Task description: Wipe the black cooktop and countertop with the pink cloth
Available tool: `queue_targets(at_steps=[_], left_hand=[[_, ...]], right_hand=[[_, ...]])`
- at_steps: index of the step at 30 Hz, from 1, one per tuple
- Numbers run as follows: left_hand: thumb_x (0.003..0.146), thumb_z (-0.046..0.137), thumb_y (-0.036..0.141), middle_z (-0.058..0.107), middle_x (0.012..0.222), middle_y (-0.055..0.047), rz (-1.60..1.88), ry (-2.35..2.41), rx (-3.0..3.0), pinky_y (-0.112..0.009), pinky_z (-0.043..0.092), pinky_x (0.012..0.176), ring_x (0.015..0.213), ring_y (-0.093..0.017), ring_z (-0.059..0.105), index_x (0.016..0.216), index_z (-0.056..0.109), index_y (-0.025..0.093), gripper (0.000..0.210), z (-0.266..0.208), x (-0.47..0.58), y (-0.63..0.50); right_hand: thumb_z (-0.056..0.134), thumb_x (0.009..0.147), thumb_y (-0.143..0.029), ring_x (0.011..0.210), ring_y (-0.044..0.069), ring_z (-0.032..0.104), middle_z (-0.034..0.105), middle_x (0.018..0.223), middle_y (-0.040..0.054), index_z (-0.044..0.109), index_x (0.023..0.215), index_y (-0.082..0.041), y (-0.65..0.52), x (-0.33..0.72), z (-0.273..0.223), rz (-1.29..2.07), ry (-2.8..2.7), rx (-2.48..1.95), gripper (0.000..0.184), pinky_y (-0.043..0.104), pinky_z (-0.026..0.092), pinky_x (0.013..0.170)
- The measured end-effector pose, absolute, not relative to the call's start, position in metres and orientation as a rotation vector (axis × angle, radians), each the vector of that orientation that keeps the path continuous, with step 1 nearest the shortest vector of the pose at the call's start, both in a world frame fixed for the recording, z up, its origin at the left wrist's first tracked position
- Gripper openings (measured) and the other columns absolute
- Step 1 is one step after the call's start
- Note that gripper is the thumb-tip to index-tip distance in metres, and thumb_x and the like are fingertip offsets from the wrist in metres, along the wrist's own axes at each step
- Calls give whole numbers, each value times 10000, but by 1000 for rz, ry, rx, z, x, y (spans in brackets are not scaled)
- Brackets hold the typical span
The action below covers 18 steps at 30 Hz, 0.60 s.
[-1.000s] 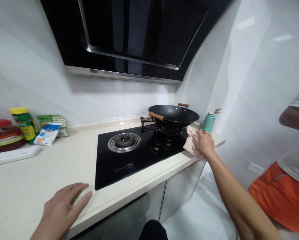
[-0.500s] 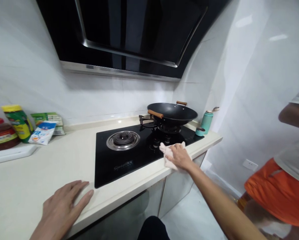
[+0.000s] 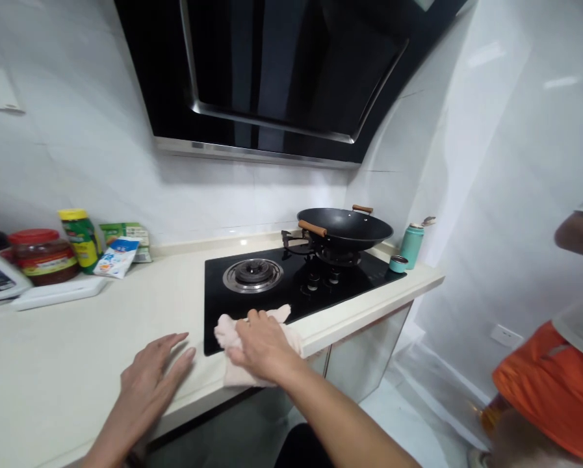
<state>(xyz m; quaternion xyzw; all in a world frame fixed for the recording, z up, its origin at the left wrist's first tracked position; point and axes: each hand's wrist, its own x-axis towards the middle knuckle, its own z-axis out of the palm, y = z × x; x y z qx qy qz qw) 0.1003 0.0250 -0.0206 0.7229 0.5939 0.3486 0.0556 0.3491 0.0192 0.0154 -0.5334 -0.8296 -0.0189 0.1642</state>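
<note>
My right hand (image 3: pixel 264 344) presses a pale pink cloth (image 3: pixel 230 335) onto the front left part of the black gas stove (image 3: pixel 301 302). Part of the cloth hangs over the counter's front edge. Its fingers are bent over the fabric. On the counter (image 3: pixel 140 299) to the left of the stove rests my left hand (image 3: pixel 152 374), fingers apart, holding nothing. A black wok (image 3: pixel 344 227) with wooden handles sits on the right burner. The left burner (image 3: pixel 253 274) is bare, and two knobs lie between the burners.
At the right end stand a green bottle (image 3: pixel 411 246) and its small cup (image 3: pixel 398 263). A red-lidded jar (image 3: pixel 44 255), a yellow-capped container (image 3: pixel 80 240) and packets (image 3: pixel 118 257) are at the left. A range hood (image 3: pixel 272 78) overhangs the stove. A person in orange shorts (image 3: pixel 549 383) stands at right.
My right hand has slid the cloth leftward along the stove's front edge, toward my left hand. The view has shifted a little to the left. The left hand stays on the counter.
</note>
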Motion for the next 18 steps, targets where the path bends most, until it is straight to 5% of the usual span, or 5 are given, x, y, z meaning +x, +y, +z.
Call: queue_targets(at_steps=[6,12,18], left_hand=[[930,344,669,631,1399,-117,1255,1748,1898,-541,349,1194,1352,-316,538,1284,642,216,647,-27,86,30],[942,319,663,631,1406,-122,1310,1777,1688,-475,320,1231,1363,-295,539,1264,644,180,665,-22,85,28],[926,357,653,680,1346,-91,1223,1784,1765,-477,373,1201,1320,-302,579,1177,695,211,610,-17,93,20]], right_hand=[[617,904,-462,1053,278,577,617,1142,106,569,1135,-186,14,303,12,240,-2293,-1164,363,430,486,925],[515,949,-455,980,182,618,662,1084,33,499,1135,-235,60,320,24,855,-1526,-806,288,330,494,901],[583,795,-376,1053,205,631,688,1105,39,589,1060,-248,105,395,1,780,-1368,-955,294,372,486,987]])
